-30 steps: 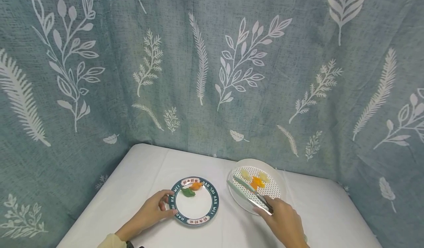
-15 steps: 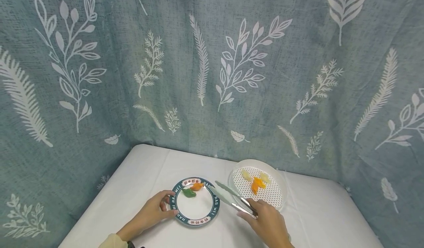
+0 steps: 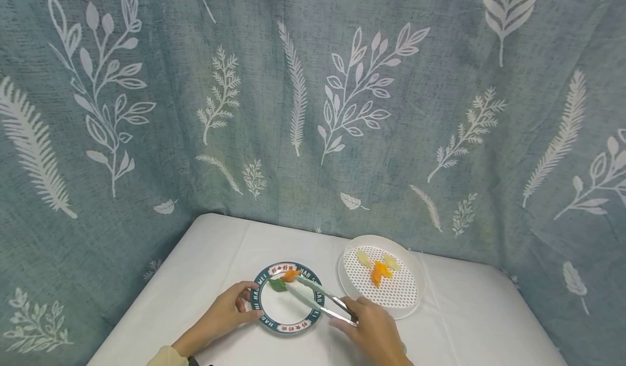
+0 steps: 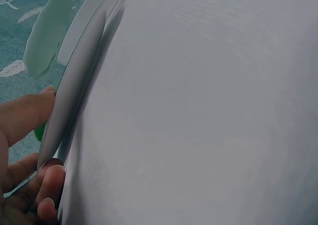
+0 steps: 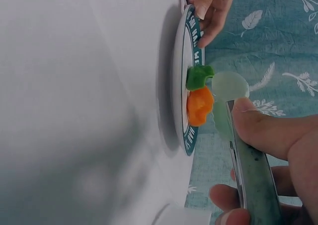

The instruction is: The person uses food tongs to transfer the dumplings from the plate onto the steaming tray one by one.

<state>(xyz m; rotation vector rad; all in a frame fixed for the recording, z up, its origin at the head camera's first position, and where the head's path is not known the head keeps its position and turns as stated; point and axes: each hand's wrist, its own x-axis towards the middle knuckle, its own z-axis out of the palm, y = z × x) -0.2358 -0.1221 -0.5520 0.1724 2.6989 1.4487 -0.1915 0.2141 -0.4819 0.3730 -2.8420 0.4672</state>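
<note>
My left hand (image 3: 225, 313) pinches the left rim of a white plate (image 3: 268, 320) with a dark teal lettered border; in the left wrist view the thumb lies above the rim and fingers below. On the plate sit a green pepper-like piece (image 5: 198, 77) and an orange pepper-like piece (image 5: 200, 106), side by side. My right hand (image 3: 375, 330) holds metal tongs (image 3: 304, 297) with pale green tips. The tongs are spread and reach over the plate from the right, their tips close to both pieces. Whether the tips touch either piece cannot be told.
Right of the plate stands a round white perforated tray (image 3: 401, 296) with a raised rim. It holds orange-yellow pieces (image 3: 382, 269) and pale yellow pieces (image 3: 389, 262). Both dishes stand on a white-covered table (image 3: 220, 246). A teal leaf-patterned curtain (image 3: 293, 192) hangs behind.
My right hand has carried the tongs leftward from above the perforated tray to above the plate. The left hand and the plate have stayed in place.
</note>
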